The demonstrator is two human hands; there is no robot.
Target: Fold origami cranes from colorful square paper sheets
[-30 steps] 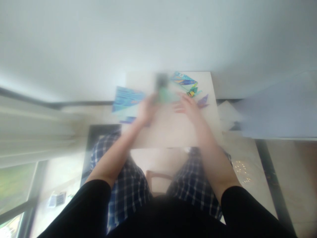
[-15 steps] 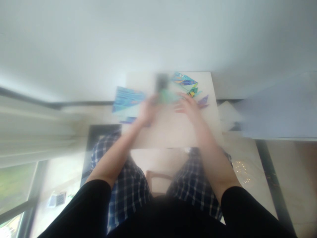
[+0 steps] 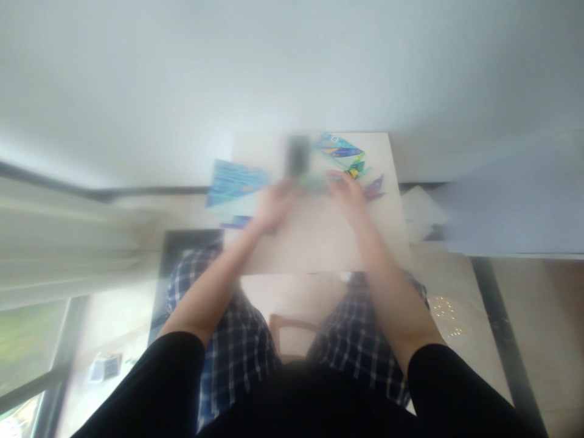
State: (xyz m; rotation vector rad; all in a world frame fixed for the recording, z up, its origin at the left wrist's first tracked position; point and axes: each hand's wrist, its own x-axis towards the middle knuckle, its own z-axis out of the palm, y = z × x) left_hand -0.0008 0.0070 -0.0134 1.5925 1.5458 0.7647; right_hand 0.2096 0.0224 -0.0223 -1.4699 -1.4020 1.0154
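The picture is blurred. A small pale table [image 3: 319,243] stands in front of my knees. My left hand [image 3: 274,205] and my right hand [image 3: 347,190] rest on it, either side of a light green paper piece [image 3: 314,180]. Both hands touch the paper's edges; the fingers are too blurred to read. A dark upright object [image 3: 297,155] stands just behind the paper.
A blue printed sheet [image 3: 233,185] lies at the table's left. A blue and yellow folded pack [image 3: 342,153] and a purple paper shape [image 3: 375,185] lie at the back right. A pale grey-blue surface [image 3: 511,201] stands to the right, a window [image 3: 31,347] at lower left.
My right hand has moved forward and closer to the green paper, its fingers drawn in. The green paper looks flatter and narrower. My left hand has hardly shifted.
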